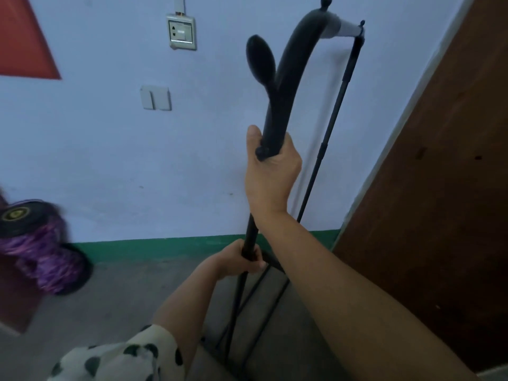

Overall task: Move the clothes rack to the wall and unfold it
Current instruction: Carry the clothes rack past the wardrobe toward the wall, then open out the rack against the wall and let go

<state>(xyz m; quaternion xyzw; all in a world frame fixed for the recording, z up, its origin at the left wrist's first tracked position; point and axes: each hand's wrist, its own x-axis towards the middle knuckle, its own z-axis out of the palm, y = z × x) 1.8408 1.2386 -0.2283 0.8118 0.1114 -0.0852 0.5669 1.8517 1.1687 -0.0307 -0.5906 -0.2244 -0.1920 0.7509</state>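
The clothes rack point(291, 86) stands upright, folded, close to the wall point(110, 149). Right hand point(270, 171) fingers wrap its curved top bar; left hand point(242, 261) clasps the near pole below.

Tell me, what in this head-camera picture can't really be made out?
- Feet of the black metal clothes rack: cut off by the bottom edge and hidden behind the right hand's forearm.
- Rack's top knob: clipped by the top edge.
- Purple striped bundle with a black disc: motion-blurred and cut by the left edge, so unidentifiable.
- Grey wall socket: markings too small to read.
- Left hand: its palm side is hidden around the pole.
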